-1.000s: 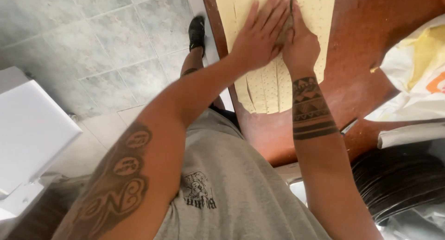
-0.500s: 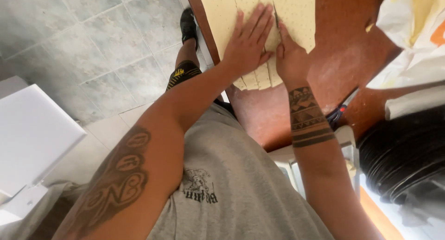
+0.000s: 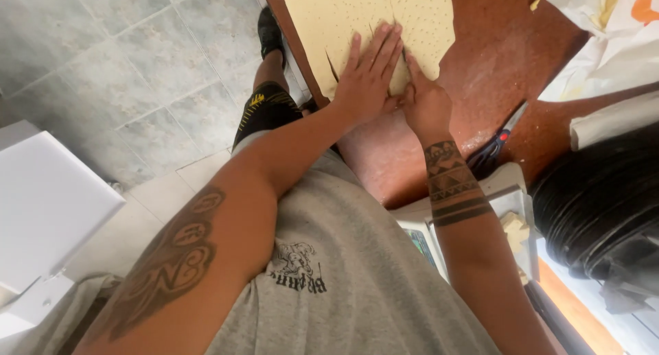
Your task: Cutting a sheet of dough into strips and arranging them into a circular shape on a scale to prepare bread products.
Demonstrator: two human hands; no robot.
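Head view: nearest me, below the pale perforated sheet (image 3: 412, 26), I see my grey shirt and both forearms reaching up to it. Just below the sheet my left hand (image 3: 367, 77) lies flat, fingers spread and pressing the sheet's near edge, gripping nothing. Touching it on the right, my right hand (image 3: 422, 101) is curled with one finger up along a cut line; I cannot tell whether it pinches a blade. The sheet lies on the reddish desk (image 3: 508, 60). I judge several slits at its near edge done, with the wide stretch beyond uncut. Right of the sheet lie scissors (image 3: 498, 146).
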